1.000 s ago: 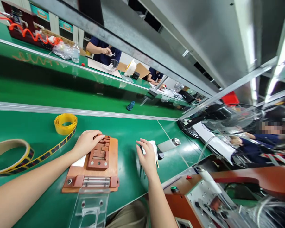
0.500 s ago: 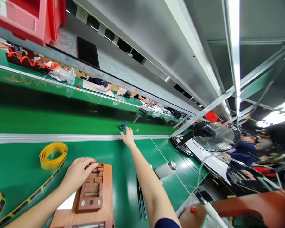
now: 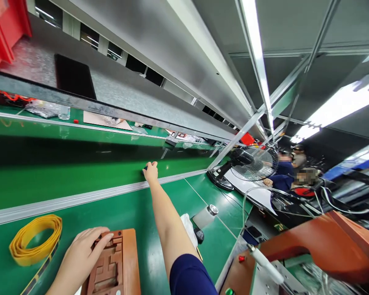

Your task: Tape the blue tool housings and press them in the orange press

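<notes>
My right hand (image 3: 151,172) reaches far out to the green back panel, fingers curled round a small dark blue part (image 3: 144,168). Most of that part is hidden behind the fingers. Nearer to me, my left hand (image 3: 81,256) grips the upper left edge of a brown fixture block (image 3: 109,268), thumb across its top. Recesses of several shapes are cut into the block. It lies on an orange-brown base (image 3: 130,256), whose lower end falls outside the view.
A yellow tape roll (image 3: 35,241) lies left of my left hand. Right of my forearm are a white bottle (image 3: 205,216), a white cloth (image 3: 188,229) and a black fan (image 3: 242,164). An orange-brown machine arm (image 3: 313,246) stands at lower right. A metal shelf (image 3: 126,108) hangs above; people sit beyond.
My right hand has closed round the blue part, which stood visible at the fingertips before. My left hand stays on the block. The camera view has turned to the right and tilted up.
</notes>
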The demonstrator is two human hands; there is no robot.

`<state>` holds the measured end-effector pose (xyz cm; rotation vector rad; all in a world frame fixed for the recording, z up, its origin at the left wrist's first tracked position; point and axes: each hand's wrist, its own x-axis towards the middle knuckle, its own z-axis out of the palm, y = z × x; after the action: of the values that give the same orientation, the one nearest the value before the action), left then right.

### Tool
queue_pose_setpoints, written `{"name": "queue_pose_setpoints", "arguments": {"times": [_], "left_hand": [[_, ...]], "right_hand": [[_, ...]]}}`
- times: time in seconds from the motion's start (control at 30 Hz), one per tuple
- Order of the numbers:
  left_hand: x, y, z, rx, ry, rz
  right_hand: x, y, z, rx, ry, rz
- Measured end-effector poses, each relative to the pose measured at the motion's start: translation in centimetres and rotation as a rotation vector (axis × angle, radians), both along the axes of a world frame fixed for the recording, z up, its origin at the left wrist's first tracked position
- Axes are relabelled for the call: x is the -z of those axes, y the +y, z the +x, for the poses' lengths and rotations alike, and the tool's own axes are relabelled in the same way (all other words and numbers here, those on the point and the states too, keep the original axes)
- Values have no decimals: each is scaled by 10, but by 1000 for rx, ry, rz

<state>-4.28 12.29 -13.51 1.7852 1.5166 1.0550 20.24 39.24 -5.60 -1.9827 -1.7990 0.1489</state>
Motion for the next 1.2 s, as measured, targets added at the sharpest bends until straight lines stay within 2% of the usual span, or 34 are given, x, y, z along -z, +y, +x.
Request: {"name": "queue_pose_setpoints", "arguments": {"times": [0.1,0.23,0.43,0.57,0.63,0.7,0.77,0.83,0.93,1.07,1.2], "left_hand": [[-3,2,-1,16,4,15],[-18,2,-2,66,-56,13],[-41,-7,1,70,-237,-72],[-53,-16,0,-16,-372,-125],[-66,-22,-1,-50,-472,-143],[-82,-30,-3,31,-618,-268],[-96,-38,-2,156,-840,-492],[-105,-45,0,201,-1032,-640],[-109,-52,7,116,-1096,-562],[-105,-56,15,65,-1067,-501],[-107,-62,10,6,-961,-465]], "right_hand": [[-10,-20,-1,-22,52,28],[-27,-59,-16,-162,166,85],[-46,-161,-49,-517,438,102],[-55,-232,-53,-823,742,114],[-56,-257,-53,-919,829,88],[-56,-273,-54,-989,863,44],[-54,-282,-55,-1019,849,5],[-51,-288,-56,-974,841,7],[-45,-297,-60,-865,747,61],[-37,-307,-65,-857,490,62],[-28,-306,-61,-867,446,37]]}}
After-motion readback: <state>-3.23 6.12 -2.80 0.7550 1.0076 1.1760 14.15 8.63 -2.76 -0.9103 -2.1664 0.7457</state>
